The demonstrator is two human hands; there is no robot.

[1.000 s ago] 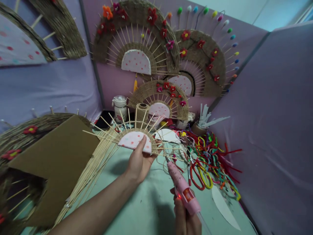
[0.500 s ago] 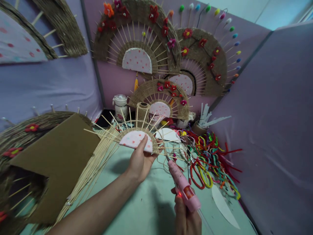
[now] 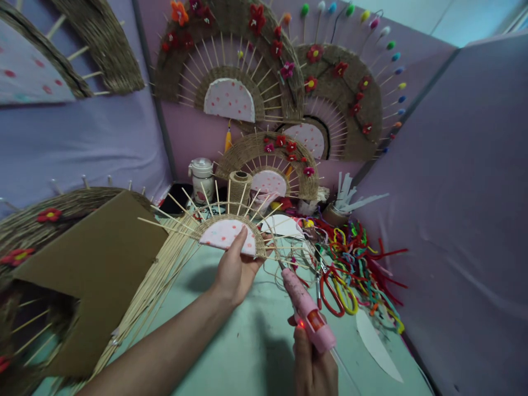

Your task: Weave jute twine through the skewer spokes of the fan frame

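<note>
My left hand (image 3: 237,269) is closed on a small half-round woven fan (image 3: 225,235), thumb on its white, red-spotted centre and fingers beneath. Thin wooden sticks fan out from its twine-wrapped rim. A loose strand of twine (image 3: 273,226) curves off the fan's right side. In my right hand (image 3: 313,360) is a pink hot glue gun (image 3: 307,308) with a small red light glowing near the grip. Its nozzle points up at the fan's lower right corner, close to the twine; whether it touches cannot be made out. A clear glue stick trails from the back.
Scissors with red handles (image 3: 331,294) and a tangle of coloured pipe cleaners (image 3: 367,264) lie at right, near a white paper piece (image 3: 375,344). Bundled thin sticks (image 3: 152,286) and brown cardboard (image 3: 94,275) are at left. A twine spool (image 3: 239,192) and lidded jar (image 3: 202,179) stand behind.
The view has shifted very slightly, moving everything a little to the left. Both hands keep their hold, and the glue gun's nozzle stays by the fan's right corner.
</note>
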